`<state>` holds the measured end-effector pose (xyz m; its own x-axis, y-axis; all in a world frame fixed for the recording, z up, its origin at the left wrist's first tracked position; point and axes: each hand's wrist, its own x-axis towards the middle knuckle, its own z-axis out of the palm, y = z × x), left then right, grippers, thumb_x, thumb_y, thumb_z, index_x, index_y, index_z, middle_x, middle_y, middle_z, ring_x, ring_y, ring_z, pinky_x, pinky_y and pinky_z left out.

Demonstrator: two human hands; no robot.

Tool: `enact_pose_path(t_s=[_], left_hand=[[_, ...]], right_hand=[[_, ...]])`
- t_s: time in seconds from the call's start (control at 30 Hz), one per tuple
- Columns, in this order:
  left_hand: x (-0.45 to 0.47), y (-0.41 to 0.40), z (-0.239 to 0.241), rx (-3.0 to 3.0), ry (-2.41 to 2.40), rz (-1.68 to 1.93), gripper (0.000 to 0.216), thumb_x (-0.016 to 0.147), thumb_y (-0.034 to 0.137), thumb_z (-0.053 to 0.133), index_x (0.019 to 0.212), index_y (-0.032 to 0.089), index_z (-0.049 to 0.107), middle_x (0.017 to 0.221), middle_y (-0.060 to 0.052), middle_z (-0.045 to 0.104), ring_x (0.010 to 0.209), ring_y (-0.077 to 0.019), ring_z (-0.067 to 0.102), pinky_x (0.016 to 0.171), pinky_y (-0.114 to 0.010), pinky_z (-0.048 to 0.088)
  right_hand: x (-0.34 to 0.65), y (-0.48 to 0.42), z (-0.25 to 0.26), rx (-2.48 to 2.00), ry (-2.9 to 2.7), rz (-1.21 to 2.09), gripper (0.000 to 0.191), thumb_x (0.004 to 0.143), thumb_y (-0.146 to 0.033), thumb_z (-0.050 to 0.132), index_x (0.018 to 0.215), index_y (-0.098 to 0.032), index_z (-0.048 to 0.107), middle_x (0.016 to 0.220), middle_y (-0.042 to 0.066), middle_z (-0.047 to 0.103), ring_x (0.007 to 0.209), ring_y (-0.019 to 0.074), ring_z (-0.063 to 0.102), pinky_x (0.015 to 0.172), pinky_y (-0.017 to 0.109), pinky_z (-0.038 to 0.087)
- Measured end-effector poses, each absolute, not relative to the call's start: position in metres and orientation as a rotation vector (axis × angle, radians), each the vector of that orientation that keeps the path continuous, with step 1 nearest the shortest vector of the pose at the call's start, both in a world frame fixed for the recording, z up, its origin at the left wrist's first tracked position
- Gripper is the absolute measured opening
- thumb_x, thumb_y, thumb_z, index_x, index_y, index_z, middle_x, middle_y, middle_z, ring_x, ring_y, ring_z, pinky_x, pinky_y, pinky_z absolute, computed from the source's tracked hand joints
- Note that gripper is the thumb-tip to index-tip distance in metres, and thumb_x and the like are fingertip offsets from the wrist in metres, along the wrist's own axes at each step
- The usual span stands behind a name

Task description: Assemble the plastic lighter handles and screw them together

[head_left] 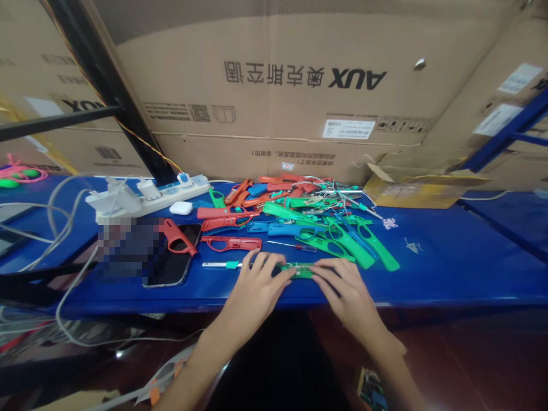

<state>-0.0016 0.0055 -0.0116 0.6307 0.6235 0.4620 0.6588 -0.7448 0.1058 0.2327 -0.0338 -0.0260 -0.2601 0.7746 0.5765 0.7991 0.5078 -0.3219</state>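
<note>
My left hand [257, 285] and my right hand [345, 288] rest on the front of the blue table [449, 268], fingers pressed onto a small green plastic part [299, 269] lying between them. A thin metal rod with a green collar [222, 265] lies just left of my left hand. Behind the hands sits a heap of toy gun shells: green ones [342, 240], red ones [231, 228] and blue ones [286, 229]. A small screwdriver [291, 246] lies just beyond my fingers.
A phone [175, 262] lies at the left with a red shell on it. A white power strip [145, 197] with chargers and cables stands behind it, next to a white earbud case [181, 208]. Large cardboard boxes [299, 85] wall the back; a torn box [419, 188] sits right.
</note>
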Motion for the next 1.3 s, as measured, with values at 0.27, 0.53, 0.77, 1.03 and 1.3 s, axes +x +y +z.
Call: enact_pose_path(t_s=[0.27,0.53,0.77,1.03,1.3], left_hand=[[-0.001,0.003,-0.008,-2.804,-1.143,-0.777,0.024,0.104,0.025,0.055,0.124,0.025,0.067,0.119,-0.006,0.066,0.112,-0.0268,0.057,0.107,-0.053,0.039],[-0.004,0.004,-0.010,-2.807,-1.184,-0.822,0.036,0.104,0.030,0.056,0.139,0.023,0.056,0.128,-0.009,0.066,0.118,-0.0278,0.058,0.110,-0.052,0.038],[-0.008,0.002,-0.012,-2.773,-1.287,-1.045,0.051,0.103,0.044,0.056,0.147,0.020,0.045,0.139,-0.013,0.061,0.128,-0.0290,0.054,0.111,-0.048,0.040],[-0.007,0.000,-0.010,-2.757,-1.396,-1.143,0.044,0.106,0.037,0.052,0.147,0.025,0.043,0.140,-0.011,0.060,0.130,-0.0287,0.054,0.110,-0.048,0.042],[-0.008,0.001,-0.011,-2.771,-1.510,-1.229,0.039,0.107,0.036,0.048,0.145,0.025,0.045,0.139,-0.011,0.059,0.130,-0.0281,0.052,0.109,-0.049,0.042]], right_hand=[[0.232,-0.034,-0.022,-1.353,-2.022,-0.024,0.018,0.103,-0.029,0.058,0.116,-0.026,0.070,0.119,0.008,0.071,0.111,0.0254,0.065,0.095,0.043,0.046],[0.267,-0.008,-0.013,-1.566,-1.995,-0.334,0.026,0.105,-0.033,0.052,0.119,-0.022,0.071,0.118,0.011,0.076,0.106,0.0299,0.067,0.083,0.044,0.047],[0.277,0.004,-0.001,-1.571,-2.204,-0.415,0.027,0.104,-0.028,0.054,0.092,-0.020,0.077,0.098,0.008,0.080,0.088,0.0269,0.066,0.073,0.040,0.040],[0.280,0.017,0.019,-1.596,-2.222,-0.265,0.026,0.104,-0.035,0.054,0.109,-0.022,0.075,0.111,0.008,0.078,0.098,0.0278,0.067,0.080,0.042,0.046],[0.272,0.101,0.041,-1.626,-2.447,-0.063,0.011,0.085,-0.017,0.072,0.091,-0.023,0.078,0.090,0.010,0.079,0.084,0.0272,0.072,0.073,0.038,0.050]])
